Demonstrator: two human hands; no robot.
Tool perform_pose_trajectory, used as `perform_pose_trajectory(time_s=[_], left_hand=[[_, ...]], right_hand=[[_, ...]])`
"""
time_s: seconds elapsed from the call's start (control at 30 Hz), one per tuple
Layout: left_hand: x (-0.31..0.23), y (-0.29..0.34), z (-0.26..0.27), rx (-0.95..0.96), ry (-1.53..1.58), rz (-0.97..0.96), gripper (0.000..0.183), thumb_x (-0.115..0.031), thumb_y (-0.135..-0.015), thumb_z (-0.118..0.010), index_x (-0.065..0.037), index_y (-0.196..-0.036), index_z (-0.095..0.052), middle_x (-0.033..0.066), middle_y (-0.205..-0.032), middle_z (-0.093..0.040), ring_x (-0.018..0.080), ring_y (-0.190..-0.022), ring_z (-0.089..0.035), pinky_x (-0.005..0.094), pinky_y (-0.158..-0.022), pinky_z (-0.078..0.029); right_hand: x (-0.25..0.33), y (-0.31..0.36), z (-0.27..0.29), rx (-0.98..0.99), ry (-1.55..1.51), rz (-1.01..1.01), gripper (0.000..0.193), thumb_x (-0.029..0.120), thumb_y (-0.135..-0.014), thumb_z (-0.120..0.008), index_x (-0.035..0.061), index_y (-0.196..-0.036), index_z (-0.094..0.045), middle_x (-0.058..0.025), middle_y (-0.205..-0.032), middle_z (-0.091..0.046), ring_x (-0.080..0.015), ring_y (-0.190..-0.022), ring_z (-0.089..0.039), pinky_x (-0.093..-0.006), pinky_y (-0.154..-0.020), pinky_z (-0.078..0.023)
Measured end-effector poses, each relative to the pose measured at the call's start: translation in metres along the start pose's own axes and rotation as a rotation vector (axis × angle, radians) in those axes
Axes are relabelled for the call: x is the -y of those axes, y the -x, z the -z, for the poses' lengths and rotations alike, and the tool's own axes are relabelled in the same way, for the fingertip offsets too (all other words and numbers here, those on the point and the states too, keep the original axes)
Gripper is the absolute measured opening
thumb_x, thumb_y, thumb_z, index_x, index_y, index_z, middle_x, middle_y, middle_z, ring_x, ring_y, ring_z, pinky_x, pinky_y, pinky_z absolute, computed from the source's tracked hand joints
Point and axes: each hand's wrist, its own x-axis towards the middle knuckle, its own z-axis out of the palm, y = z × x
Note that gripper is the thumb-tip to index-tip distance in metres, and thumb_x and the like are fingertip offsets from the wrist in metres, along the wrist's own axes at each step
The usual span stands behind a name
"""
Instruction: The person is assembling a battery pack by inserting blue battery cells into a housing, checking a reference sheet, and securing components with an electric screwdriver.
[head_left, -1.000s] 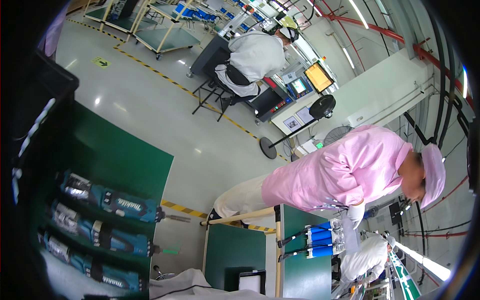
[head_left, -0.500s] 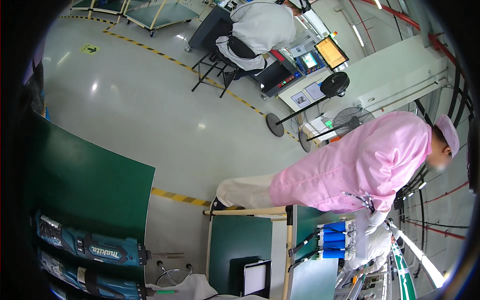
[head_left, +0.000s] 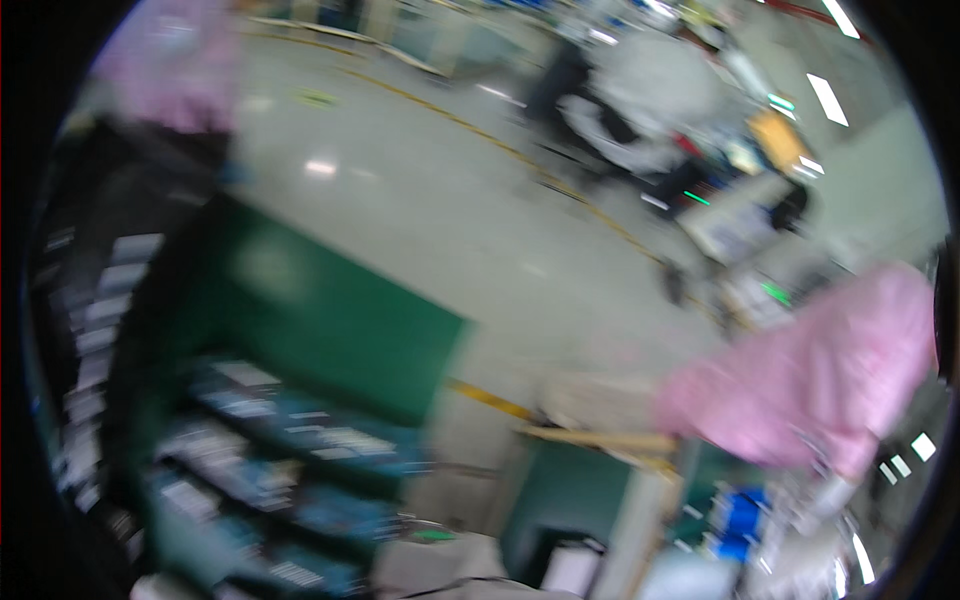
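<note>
The whole head view is smeared by motion. Several teal cordless power tools [head_left: 340,440] lie side by side on the green tabletop [head_left: 350,300] at the lower left. A small pale shape [head_left: 160,588] shows at the bottom edge beside them; I cannot make out what it is. Light cloth [head_left: 435,565] covers the lower middle, with a dark cord across it. A green-tipped bit [head_left: 432,536] sticks out just above that cloth. Neither of my hands can be recognised.
A co-worker in pink [head_left: 800,370] stands at the right by a green-topped cart [head_left: 565,490] and blue cylinders [head_left: 740,522]. Another person in grey [head_left: 655,85] sits by machines at the back. More pink clothing [head_left: 175,60] shows at far left, above a dark, blurred area.
The view has swung left, so the table, power tools, cart and people sit further right in the picture. Pink clothing and a dark area now show at the left.
</note>
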Motion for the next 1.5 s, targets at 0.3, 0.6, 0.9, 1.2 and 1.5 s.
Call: perform_pose_trajectory(time_s=[0.3,0.6,0.9,1.2,1.5], left_hand=[[-0.02,0.036,0.027,0.135,0.287,-0.027,0.057,-0.054,-0.104,-0.042,-0.002,-0.094,-0.064,0.0055,-0.081,-0.066,0.0149,-0.072,-0.06,0.0298,-0.068,-0.048],[-0.014,0.034,0.027,0.295,0.662,-0.002,0.044,-0.042,-0.106,-0.044,-0.003,-0.089,-0.057,0.0047,-0.071,-0.059,0.0138,-0.063,-0.055,0.0305,-0.072,-0.051],[-0.01,0.029,0.017,0.343,0.684,-0.009,0.04,-0.038,-0.107,-0.041,-0.005,-0.091,-0.058,0.0024,-0.069,-0.058,0.0103,-0.061,-0.052,0.0266,-0.06,-0.044],[-0.013,0.033,0.018,0.371,0.707,-0.018,0.035,-0.035,-0.106,-0.042,-0.007,-0.093,-0.056,0.0005,-0.074,-0.057,0.0089,-0.061,-0.05,0.0254,-0.058,-0.042],[-0.077,0.119,0.127,-0.15,0.289,-0.12,0.016,-0.018,-0.089,-0.056,-0.002,-0.086,-0.06,0.0172,-0.077,-0.062,0.0305,-0.07,-0.061,0.0413,-0.07,-0.05]], right_hand=[[-0.052,-0.004,-0.035,-0.246,0.214,0.05,0.02,0.021,-0.092,-0.068,0.0004,-0.094,-0.069,-0.0098,-0.074,-0.07,-0.0147,-0.06,-0.064,-0.0286,-0.058,-0.051],[-0.071,-0.008,-0.03,-0.166,-0.047,-0.089,0.02,0.016,-0.098,-0.061,-0.0009,-0.09,-0.067,-0.0032,-0.071,-0.066,-0.0079,-0.061,-0.059,-0.0239,-0.056,-0.047],[-0.071,-0.014,-0.021,-0.131,-0.105,-0.095,0.026,0.016,-0.098,-0.055,-0.0032,-0.081,-0.061,-0.0093,-0.064,-0.061,-0.0163,-0.052,-0.057,-0.0278,-0.051,-0.045],[-0.079,-0.013,-0.016,-0.115,-0.183,-0.051,0.027,0.018,-0.099,-0.053,-0.002,-0.084,-0.062,-0.009,-0.067,-0.062,-0.0161,-0.054,-0.058,-0.028,-0.053,-0.045],[-0.07,-0.016,-0.025,-0.056,0.02,0.015,0.035,0.026,-0.1,-0.054,0.001,-0.077,-0.062,-0.0063,-0.065,-0.061,-0.0124,-0.056,-0.055,-0.0252,-0.052,-0.039]])
